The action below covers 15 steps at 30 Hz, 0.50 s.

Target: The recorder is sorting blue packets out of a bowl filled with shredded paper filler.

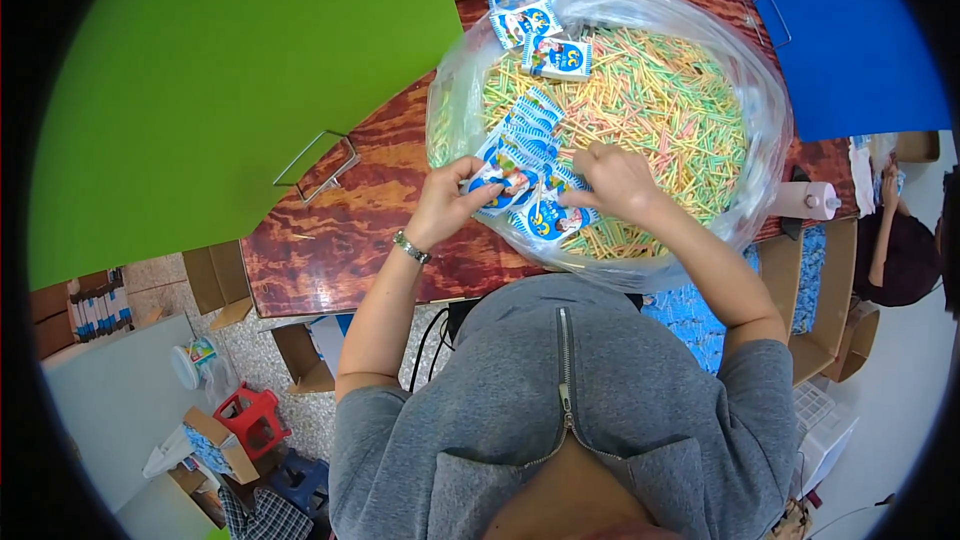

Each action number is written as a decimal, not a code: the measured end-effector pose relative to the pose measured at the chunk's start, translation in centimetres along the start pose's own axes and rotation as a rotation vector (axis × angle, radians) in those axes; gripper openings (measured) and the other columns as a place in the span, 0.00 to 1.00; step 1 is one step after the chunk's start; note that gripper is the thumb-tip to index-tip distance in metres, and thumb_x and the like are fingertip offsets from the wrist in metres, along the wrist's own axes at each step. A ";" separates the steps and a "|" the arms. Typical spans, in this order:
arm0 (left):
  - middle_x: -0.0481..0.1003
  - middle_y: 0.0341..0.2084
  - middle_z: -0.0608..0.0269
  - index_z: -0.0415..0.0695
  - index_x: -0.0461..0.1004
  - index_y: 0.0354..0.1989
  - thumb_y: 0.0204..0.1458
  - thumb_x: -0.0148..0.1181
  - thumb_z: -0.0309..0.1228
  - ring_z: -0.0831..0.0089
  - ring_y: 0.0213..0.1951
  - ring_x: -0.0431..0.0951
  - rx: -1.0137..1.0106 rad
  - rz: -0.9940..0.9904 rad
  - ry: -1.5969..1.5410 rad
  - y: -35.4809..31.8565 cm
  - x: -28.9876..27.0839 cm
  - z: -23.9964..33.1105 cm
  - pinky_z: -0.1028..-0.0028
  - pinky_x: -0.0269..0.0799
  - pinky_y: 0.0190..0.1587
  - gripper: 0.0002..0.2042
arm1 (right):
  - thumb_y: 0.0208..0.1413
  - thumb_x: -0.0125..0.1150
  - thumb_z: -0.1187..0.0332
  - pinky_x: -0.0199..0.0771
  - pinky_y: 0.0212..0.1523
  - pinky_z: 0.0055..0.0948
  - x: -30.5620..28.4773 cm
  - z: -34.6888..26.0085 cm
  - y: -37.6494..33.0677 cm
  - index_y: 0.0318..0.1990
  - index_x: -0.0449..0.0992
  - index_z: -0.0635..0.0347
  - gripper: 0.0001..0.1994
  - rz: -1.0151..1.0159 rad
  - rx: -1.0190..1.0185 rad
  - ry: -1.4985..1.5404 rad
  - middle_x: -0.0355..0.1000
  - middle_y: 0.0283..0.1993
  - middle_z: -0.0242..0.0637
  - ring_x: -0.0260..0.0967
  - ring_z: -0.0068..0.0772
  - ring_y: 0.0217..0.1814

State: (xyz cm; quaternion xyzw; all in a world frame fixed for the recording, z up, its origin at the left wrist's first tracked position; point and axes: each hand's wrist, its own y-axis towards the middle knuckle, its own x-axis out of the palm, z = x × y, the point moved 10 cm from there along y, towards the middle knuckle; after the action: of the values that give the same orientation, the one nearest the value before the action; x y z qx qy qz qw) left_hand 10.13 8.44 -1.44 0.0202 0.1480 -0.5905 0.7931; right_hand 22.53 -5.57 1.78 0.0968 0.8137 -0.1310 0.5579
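Observation:
A large clear plastic bag [770, 130], rolled open, holds a heap of thin pastel sticks [670, 90] in green, yellow and pink. My left hand [448, 202] grips a fanned bunch of small blue-and-white packets [535, 125] over the bag's near left part. Its thumb presses on the front of the bunch. Close beside it, my right hand [617, 183] has its fingers curled and its thumb against the packets; what the fingers pinch is hidden. Another blue-and-white packet [550, 220] lies below the right thumb. More packets [558, 58] rest on the bag's far left side.
The dark red wood-grain table [340, 230] carries the bag. A green panel [250, 70] with a metal handle stands left, a blue panel [840, 30] right. Beside the bag's right edge is a pink bottle [808, 200]. Below, a cardboard box [822, 290] holds blue packets. Another person [895, 250] sits far right.

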 end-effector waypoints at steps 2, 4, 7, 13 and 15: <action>0.78 0.28 0.61 0.39 0.76 0.40 0.49 0.67 0.32 0.72 0.32 0.77 -0.059 0.044 0.147 -0.2 0.3 -1.1 0.73 0.72 0.38 0.12 | 0.51 0.64 0.53 0.75 0.33 0.47 1.6 0.7 -0.5 0.38 0.74 0.57 0.17 0.021 0.074 -0.048 0.74 0.37 0.43 0.74 0.49 0.40; 0.77 0.31 0.58 0.39 0.75 0.41 0.48 0.68 0.32 0.67 0.34 0.76 0.014 0.118 0.364 0.1 0.5 -0.6 0.70 0.72 0.41 0.15 | 0.52 0.63 0.56 0.75 0.32 0.46 2.4 1.4 -0.8 0.39 0.74 0.56 0.15 0.011 0.092 -0.001 0.74 0.36 0.42 0.75 0.47 0.39; 0.76 0.38 0.53 0.39 0.74 0.45 0.46 0.68 0.33 0.57 0.40 0.74 0.114 0.253 0.596 0.0 0.6 1.3 0.63 0.71 0.45 0.19 | 0.52 0.61 0.61 0.75 0.31 0.44 2.3 2.1 -0.9 0.40 0.74 0.54 0.11 0.023 0.077 -0.022 0.75 0.33 0.39 0.76 0.44 0.38; 0.72 0.47 0.50 0.39 0.70 0.55 0.46 0.68 0.33 0.50 0.50 0.69 0.455 0.372 0.704 -0.4 2.8 9.3 0.57 0.67 0.52 0.26 | 0.48 0.57 0.69 0.75 0.28 0.36 -2.5 0.1 -2.5 0.43 0.74 0.52 0.13 0.181 -0.151 -0.300 0.75 0.29 0.33 0.75 0.37 0.34; 0.74 0.41 0.52 0.39 0.74 0.49 0.48 0.66 0.32 0.52 0.46 0.71 0.548 0.250 0.641 0.1 5.2 11.7 0.59 0.68 0.49 0.19 | 0.47 0.57 0.69 0.76 0.30 0.35 -3.9 -0.7 -2.7 0.46 0.74 0.52 0.15 0.206 -0.297 -0.197 0.74 0.29 0.32 0.75 0.35 0.33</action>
State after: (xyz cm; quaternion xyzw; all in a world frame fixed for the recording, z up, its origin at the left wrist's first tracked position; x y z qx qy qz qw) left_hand 14.02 1.15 8.40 0.4297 0.2211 -0.4712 0.7378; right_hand 22.50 -7.96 5.97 0.0832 0.7513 0.0393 0.6536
